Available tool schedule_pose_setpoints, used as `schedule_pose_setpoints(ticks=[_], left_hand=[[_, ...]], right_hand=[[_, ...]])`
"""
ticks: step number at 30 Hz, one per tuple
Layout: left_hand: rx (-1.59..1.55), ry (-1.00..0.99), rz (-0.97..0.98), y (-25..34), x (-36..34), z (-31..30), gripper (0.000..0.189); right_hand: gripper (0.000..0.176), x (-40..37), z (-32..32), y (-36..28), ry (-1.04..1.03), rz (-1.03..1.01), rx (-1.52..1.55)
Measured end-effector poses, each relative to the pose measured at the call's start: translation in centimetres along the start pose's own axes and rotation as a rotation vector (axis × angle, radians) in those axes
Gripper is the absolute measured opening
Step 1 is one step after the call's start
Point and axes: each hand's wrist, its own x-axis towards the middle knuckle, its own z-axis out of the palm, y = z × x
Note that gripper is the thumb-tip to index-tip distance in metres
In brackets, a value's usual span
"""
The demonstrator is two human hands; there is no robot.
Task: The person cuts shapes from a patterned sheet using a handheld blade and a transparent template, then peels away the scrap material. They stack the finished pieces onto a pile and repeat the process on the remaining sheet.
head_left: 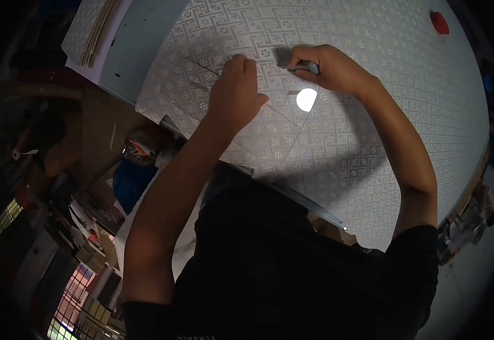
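Observation:
A large patterned, silvery sheet [337,136] covers the table under both hands. My left hand [235,93] presses on it, fingers together and thumb out to the right; whether anything is under the fingers is hidden. Thin dark lines run from beside this hand and meet below a bright white spot [306,100]. To the right, my right hand [320,65] is closed around a small grey tool [309,67], whose tip points left just above the sheet.
A red object [439,22] lies at the table's upper right. Stacked boards [96,34] stand at the upper left by a grey surface [139,42]. The table's near edge [309,204] runs before my body. Cluttered shelves and a barred window [74,294] are at lower left.

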Motion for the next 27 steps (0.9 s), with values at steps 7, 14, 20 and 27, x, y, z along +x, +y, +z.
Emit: schedule_pose_setpoints(ticks=[7, 14, 20, 27], left_hand=[[0.205, 0.066, -0.186, -1.2, 1.1, -0.4, 0.118], [0.188, -0.021, -0.218, -1.3, 1.4, -0.9, 0.124], [0.207, -0.019, -0.212, -1.4, 1.4, -1.0, 0.123], [0.236, -0.032, -0.224, -1.2, 1.5, -1.2, 0.124]], right_hand=[[0.015, 0.1, -0.9, -1.0, -0.036, 0.071, -0.003], [0.016, 2.1, 1.2, -1.7, 0.073, 0.058, 0.003], [0.018, 4.6, 3.8, -2.8, 0.225, 0.175, 0.048], [0.021, 9.6, 4.9, -3.8, 0.41, 0.264, -0.032]])
